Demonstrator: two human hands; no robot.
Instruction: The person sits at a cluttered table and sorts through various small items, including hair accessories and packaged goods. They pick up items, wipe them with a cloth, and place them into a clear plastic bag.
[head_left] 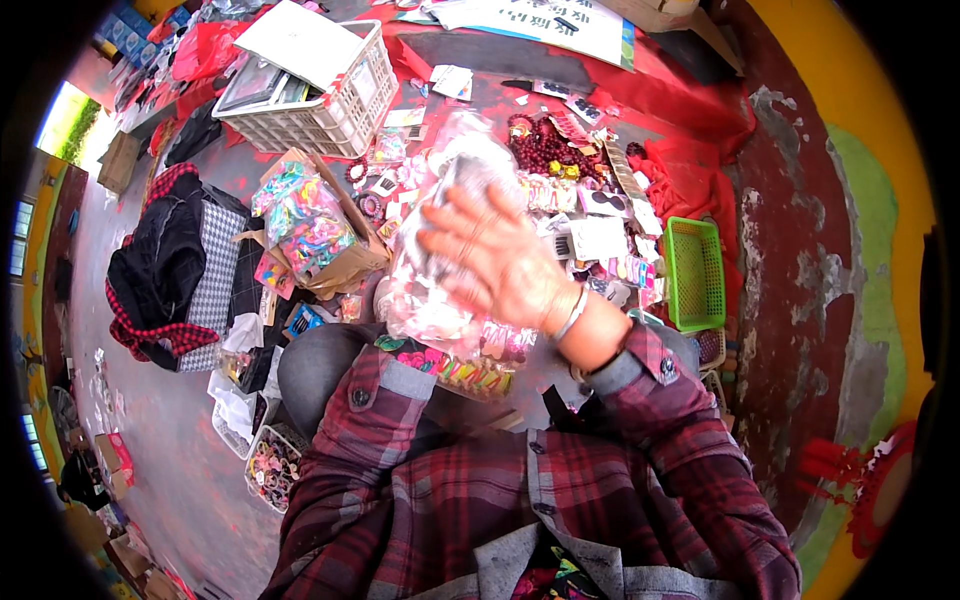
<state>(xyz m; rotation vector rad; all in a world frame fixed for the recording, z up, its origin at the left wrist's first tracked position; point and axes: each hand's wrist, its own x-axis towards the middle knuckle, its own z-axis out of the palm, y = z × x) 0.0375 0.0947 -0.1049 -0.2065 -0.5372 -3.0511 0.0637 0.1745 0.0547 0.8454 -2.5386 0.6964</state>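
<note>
A crinkled clear plastic bag (465, 140) with pale, pinkish contents stands up in front of me. Against its right side lies my right hand (500, 250), fingers stretched out and somewhat blurred. My left arm reaches to the bag's lower end; the left hand is hidden by the plastic, so its fingers cannot be made out. Just under the bag are pink carded pieces (510, 340) and a clear pack of colourful hair clips (475, 378), close to my left cuff. Beyond my right hand lie dark red beads (550, 145) and small carded accessories (600, 240).
A white plastic crate (345, 95) stands far left. Nearer are a cardboard box (350, 265) of colourful packets, a black jacket (165, 265) and a basket of hair ties (272, 468). A green basket (695, 275) is on the right, beside a peeling red wall (795, 250).
</note>
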